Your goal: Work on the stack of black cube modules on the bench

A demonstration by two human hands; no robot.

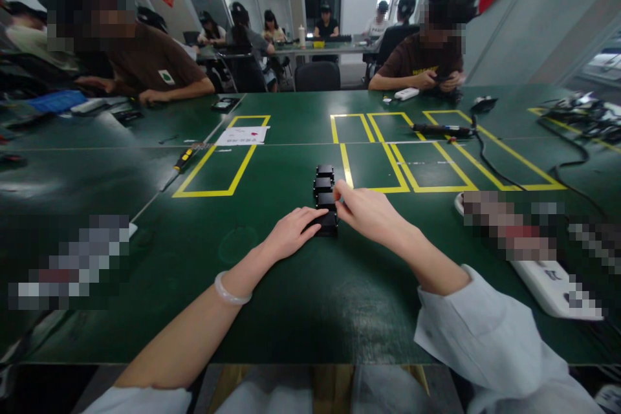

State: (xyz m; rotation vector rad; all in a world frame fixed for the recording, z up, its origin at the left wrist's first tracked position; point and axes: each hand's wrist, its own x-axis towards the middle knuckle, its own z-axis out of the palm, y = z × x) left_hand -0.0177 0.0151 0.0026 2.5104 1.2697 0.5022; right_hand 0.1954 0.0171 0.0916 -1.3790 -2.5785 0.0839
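Note:
A row of several small black box-shaped pieces (323,184) stands on the green tabletop in front of me, running away from me. My left hand (294,231) rests at the nearest black piece (328,225), fingers stretched out flat and fingertips on its upper left part. At the row's right side, my right hand (366,210) has its fingers curled in a pinch beside the two nearer pieces. Whatever lies between those fingertips is hidden or too small to make out.
Yellow tape rectangles (204,194) mark the green table (272,323). A yellow-black screwdriver (183,160) lies left, a black corded tool (444,131) farther right. White power strips (538,284) and cables (577,158) lie at the right. Two people sit across the table.

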